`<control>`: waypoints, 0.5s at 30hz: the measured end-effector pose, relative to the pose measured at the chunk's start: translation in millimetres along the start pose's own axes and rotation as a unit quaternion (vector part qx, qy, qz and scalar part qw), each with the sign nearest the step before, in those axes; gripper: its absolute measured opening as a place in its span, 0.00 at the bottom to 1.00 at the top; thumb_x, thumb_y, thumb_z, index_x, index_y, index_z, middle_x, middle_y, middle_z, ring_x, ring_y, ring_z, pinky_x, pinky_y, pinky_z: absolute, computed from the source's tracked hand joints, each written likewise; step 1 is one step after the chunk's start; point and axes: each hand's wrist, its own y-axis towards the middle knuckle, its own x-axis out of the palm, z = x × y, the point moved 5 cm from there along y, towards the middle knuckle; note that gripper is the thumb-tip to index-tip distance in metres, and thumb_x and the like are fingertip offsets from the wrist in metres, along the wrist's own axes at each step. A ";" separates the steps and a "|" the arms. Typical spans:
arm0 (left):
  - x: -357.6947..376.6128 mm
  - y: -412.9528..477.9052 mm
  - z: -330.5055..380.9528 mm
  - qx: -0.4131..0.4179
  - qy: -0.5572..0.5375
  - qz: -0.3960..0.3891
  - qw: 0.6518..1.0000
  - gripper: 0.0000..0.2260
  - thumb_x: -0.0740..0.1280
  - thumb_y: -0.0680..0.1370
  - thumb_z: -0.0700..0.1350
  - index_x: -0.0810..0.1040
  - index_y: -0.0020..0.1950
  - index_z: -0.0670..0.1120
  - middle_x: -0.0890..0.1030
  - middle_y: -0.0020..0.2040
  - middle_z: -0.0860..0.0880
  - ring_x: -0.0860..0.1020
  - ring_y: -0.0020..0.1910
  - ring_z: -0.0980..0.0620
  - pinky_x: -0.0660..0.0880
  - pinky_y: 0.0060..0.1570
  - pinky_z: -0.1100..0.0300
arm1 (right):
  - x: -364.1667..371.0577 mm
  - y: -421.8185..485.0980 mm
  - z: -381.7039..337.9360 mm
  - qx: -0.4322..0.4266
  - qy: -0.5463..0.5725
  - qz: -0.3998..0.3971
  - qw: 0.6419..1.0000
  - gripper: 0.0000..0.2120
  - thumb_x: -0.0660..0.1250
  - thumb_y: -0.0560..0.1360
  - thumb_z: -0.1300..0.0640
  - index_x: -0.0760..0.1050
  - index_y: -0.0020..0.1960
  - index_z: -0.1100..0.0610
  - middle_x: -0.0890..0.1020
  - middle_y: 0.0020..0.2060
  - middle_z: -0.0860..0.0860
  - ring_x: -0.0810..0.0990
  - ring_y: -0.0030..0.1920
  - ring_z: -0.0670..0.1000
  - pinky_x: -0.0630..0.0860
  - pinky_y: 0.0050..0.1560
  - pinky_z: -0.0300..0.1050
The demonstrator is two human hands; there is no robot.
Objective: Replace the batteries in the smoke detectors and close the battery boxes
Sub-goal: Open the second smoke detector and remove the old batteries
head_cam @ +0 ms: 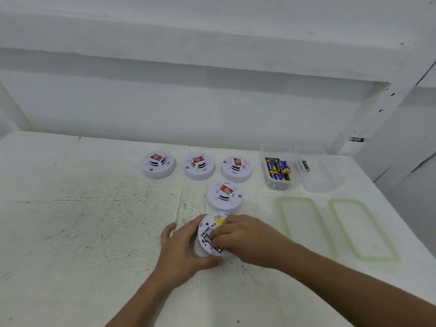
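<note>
left hand point(181, 247) curls round the rim of the upturned detector point(208, 226); right hand point(245, 237) fingertips pinch together on a battery point(207, 239) inside it. battery tub point(279, 185) beyond it, rightward.

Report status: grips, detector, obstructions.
Status: left grip holds the flipped detector by its rim. The right grip curls into its open battery bay; hold unclear. Another detector sits close behind, not blocking.

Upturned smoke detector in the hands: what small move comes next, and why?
Probably the right hand lifts the black battery out while the left hand steadies the detector: fingertips curl onto it, and another black one lies in the clear box.
</note>
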 end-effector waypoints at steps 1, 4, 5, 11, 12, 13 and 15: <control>-0.1 0.6 -0.4 0.000 0.000 0.001 1.000 0.34 0.73 0.57 0.66 0.64 0.60 0.74 0.74 0.57 0.75 0.71 0.59 0.72 0.38 0.65 0.71 | 1.1 -0.2 0.2 -0.017 -0.022 0.001 1.000 0.16 0.74 0.64 0.66 0.81 0.48 0.52 0.83 0.50 0.43 0.79 0.43 0.51 0.77 0.36 0.43; 1.2 0.3 -3.3 -0.003 0.003 -0.006 1.000 0.35 0.73 0.57 0.67 0.63 0.60 0.75 0.74 0.57 0.76 0.70 0.60 0.73 0.41 0.66 0.65 | 0.4 -1.4 1.5 -0.044 -0.050 -0.005 0.998 0.18 0.74 0.64 0.68 0.81 0.51 0.52 0.84 0.51 0.45 0.80 0.44 0.53 0.77 0.34 0.44; 1.2 0.4 -3.3 -0.002 0.004 -0.008 1.000 0.35 0.73 0.57 0.67 0.62 0.60 0.76 0.73 0.57 0.76 0.70 0.60 0.73 0.41 0.67 0.64 | -0.3 -1.5 0.9 -0.051 -0.060 -0.007 0.997 0.18 0.74 0.64 0.68 0.81 0.51 0.53 0.84 0.52 0.45 0.80 0.46 0.54 0.78 0.34 0.45; -0.2 0.2 1.4 0.003 -0.001 -0.023 1.000 0.36 0.72 0.57 0.68 0.58 0.60 0.80 0.73 0.56 0.78 0.70 0.60 0.73 0.41 0.67 0.63 | -0.8 2.0 -3.6 -0.106 -0.108 -0.026 0.988 0.13 0.75 0.65 0.67 0.79 0.48 0.57 0.84 0.50 0.50 0.81 0.51 0.55 0.78 0.29 0.45; -0.5 0.0 1.5 0.005 -0.002 -0.023 1.000 0.35 0.71 0.57 0.68 0.58 0.60 0.80 0.72 0.56 0.78 0.70 0.60 0.74 0.42 0.67 0.62 | 0.0 2.0 -3.9 -0.116 -0.115 -0.027 0.986 0.13 0.74 0.65 0.67 0.79 0.47 0.58 0.83 0.50 0.52 0.81 0.50 0.55 0.78 0.28 0.45; -0.4 -0.2 1.3 0.005 -0.002 -0.024 1.000 0.36 0.71 0.57 0.69 0.58 0.60 0.80 0.72 0.56 0.79 0.70 0.60 0.74 0.42 0.67 0.62 | 1.3 1.8 -3.7 -0.126 -0.120 -0.028 0.984 0.11 0.73 0.66 0.68 0.78 0.47 0.59 0.83 0.49 0.53 0.81 0.50 0.56 0.77 0.27 0.45; 0.2 -0.4 0.2 0.006 0.003 -0.024 1.000 0.35 0.71 0.57 0.69 0.57 0.59 0.80 0.71 0.55 0.80 0.69 0.60 0.74 0.43 0.67 0.61 | 4.6 0.6 -3.7 -0.153 -0.131 -0.032 0.979 0.10 0.70 0.69 0.69 0.75 0.48 0.61 0.82 0.49 0.57 0.81 0.49 0.59 0.78 0.27 0.47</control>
